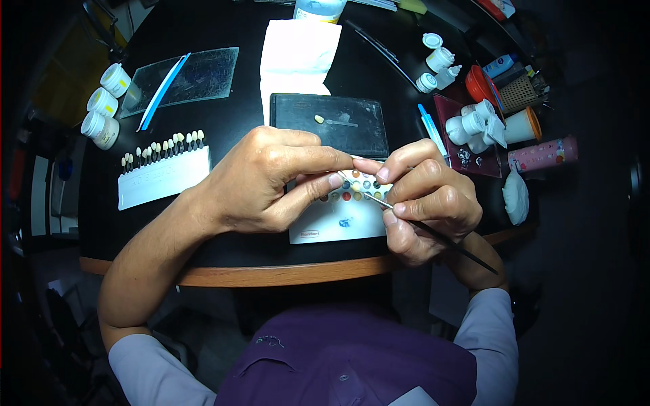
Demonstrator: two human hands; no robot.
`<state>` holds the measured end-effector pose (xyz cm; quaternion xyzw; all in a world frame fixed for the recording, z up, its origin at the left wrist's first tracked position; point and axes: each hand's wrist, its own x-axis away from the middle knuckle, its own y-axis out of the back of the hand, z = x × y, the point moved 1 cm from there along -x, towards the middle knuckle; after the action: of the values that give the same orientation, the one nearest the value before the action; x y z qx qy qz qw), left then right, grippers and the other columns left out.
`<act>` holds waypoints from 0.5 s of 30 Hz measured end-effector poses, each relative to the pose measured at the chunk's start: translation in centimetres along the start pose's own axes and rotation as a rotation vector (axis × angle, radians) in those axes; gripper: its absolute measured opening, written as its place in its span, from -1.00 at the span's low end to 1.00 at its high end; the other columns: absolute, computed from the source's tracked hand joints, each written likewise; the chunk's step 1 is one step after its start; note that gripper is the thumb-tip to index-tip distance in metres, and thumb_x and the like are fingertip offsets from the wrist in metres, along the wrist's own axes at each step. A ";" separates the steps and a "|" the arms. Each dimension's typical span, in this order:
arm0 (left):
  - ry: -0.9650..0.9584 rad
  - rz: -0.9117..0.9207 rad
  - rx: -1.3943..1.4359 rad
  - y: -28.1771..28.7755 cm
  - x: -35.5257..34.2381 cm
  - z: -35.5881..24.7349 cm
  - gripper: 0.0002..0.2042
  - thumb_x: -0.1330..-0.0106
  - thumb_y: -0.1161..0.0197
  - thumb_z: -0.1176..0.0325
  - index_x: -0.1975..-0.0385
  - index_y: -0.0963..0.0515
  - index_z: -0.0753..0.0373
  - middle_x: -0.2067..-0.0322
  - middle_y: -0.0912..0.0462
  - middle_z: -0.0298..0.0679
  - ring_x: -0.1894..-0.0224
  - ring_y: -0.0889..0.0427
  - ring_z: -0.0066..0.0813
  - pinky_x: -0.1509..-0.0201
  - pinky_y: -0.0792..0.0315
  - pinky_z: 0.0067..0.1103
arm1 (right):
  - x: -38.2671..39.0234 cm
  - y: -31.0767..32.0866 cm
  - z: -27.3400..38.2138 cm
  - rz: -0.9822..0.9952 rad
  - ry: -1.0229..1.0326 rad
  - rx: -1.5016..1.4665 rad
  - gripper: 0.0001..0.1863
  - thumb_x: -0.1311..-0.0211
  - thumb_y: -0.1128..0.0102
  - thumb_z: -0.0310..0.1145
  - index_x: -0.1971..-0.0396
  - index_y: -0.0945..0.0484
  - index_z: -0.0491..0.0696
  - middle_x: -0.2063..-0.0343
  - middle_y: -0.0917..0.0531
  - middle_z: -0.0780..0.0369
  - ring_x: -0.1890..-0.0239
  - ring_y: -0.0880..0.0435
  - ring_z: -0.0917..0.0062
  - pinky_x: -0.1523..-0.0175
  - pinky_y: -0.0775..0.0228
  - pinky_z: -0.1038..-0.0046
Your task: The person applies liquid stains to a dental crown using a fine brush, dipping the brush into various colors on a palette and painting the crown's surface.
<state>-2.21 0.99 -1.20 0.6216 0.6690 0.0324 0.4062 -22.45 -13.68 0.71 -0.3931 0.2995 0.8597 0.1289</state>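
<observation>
My left hand (267, 176) is closed, thumb and forefinger pinching a small thin piece with a pale tip (355, 188); its exact kind is too small to tell. In the grip of my right hand (433, 196) is a fine brush (450, 242) with a dark handle, its tip beside that piece. The fingers of both hands meet above a white palette (318, 229) with rows of coloured round wells and a blue smear. Behind the palette is a dark lid (288, 141) or plate, on which lies a tooth-shaped shade tab (319, 119).
At left, a white shade guide (162, 183) holds several tooth tabs, near white jars (101, 103) and a glass slab (213, 78). White folded paper (296, 57) lies beyond. At right are a dark red tray (455, 115) with jars, a pink bottle (544, 154) and a wooden table edge (284, 275).
</observation>
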 end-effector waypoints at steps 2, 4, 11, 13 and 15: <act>0.012 -0.001 0.006 -0.1 0.1 0.0 -0.72 -0.38 -0.36 0.55 -0.05 -0.81 0.34 0.47 -0.76 -0.10 0.51 -0.70 -0.38 0.40 -0.49 -0.47 | 0.0 -0.1 -0.1 -0.014 0.008 -0.028 -0.75 0.03 -0.35 -0.74 0.35 -0.58 -0.13 0.41 -0.66 0.17 0.11 -0.77 0.22 -0.01 -0.78 0.18; 0.030 -0.008 0.079 -0.2 0.3 -0.2 -0.71 -0.42 -0.33 0.52 -0.09 -0.80 0.33 0.44 -0.80 -0.05 0.48 -0.76 -0.35 0.36 -0.54 -0.47 | 0.1 0.1 0.1 -0.023 -0.007 -0.040 -0.74 -0.01 -0.32 -0.74 0.30 -0.59 -0.13 0.39 -0.66 0.16 0.12 -0.76 0.23 0.04 -0.75 0.22; 0.203 0.112 0.181 0.5 0.1 -1.1 -0.72 -0.53 -0.26 0.44 -0.12 -0.77 0.37 0.39 -0.83 0.00 0.43 -0.80 -0.33 0.30 -0.58 -0.47 | 0.2 -0.2 0.2 -0.038 -0.033 -0.032 -0.69 -0.01 -0.29 -0.77 0.23 -0.57 -0.17 0.37 -0.65 0.14 0.15 -0.74 0.26 0.05 -0.78 0.25; 0.292 0.140 0.229 0.5 0.2 -1.3 -0.72 -0.55 -0.26 0.43 -0.10 -0.77 0.41 0.35 -0.85 0.03 0.40 -0.80 -0.36 0.27 -0.58 -0.46 | 0.1 -0.3 0.1 -0.061 0.000 -0.034 -0.70 -0.01 -0.26 -0.79 0.24 -0.55 -0.18 0.37 -0.65 0.12 0.16 -0.75 0.26 0.06 -0.80 0.26; 0.337 0.141 0.262 0.6 0.1 -1.6 -0.72 -0.55 -0.27 0.40 -0.08 -0.77 0.43 0.35 -0.85 0.05 0.37 -0.81 -0.37 0.25 -0.58 -0.46 | -0.1 -0.2 0.3 -0.050 -0.007 -0.024 -0.70 0.00 -0.25 -0.81 0.25 -0.54 -0.19 0.37 -0.64 0.11 0.17 -0.76 0.26 0.06 -0.80 0.25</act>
<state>-2.59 1.95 0.15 0.7000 0.6808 0.0770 0.2014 -22.44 -13.35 0.83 -0.3992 0.2786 0.8611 0.1467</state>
